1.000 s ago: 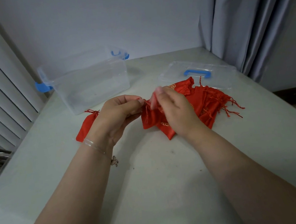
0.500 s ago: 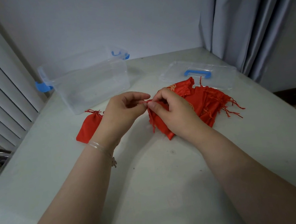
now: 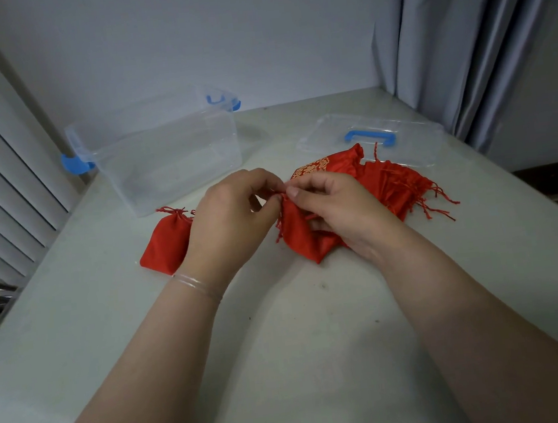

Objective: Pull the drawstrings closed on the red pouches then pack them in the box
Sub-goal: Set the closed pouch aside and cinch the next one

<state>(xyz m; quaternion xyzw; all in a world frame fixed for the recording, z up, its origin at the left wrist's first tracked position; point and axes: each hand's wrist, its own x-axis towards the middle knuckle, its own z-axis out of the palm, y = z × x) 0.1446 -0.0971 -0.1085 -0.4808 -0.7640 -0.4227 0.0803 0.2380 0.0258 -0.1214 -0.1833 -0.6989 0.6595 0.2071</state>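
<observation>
Two hands meet at one pouch (image 3: 299,233). The left hand (image 3: 233,219) and right hand (image 3: 336,208) both pinch at its gathered mouth, fingertips nearly touching; they seem to hold the drawstrings, though the cord itself is too fine to make out between the fingers. The pouch hangs from that pinch toward the person, its long axis running from the fingertips down to a corner on the table (image 3: 283,331), partly under the right palm. As I judge it, the coming pull goes sideways, each hand drawing away from the other across that axis.

Left of the left hand lies one closed pouch (image 3: 164,244), mouth cinched, pointing away. Beyond the right hand sits a pile (image 3: 392,185) of red pouches with loose strings; its count cannot be told. One clear box (image 3: 167,147) stands past the left fingers, nearer that hand, with no pouch in it yet. One lid (image 3: 369,136) lies beyond the pile.
</observation>
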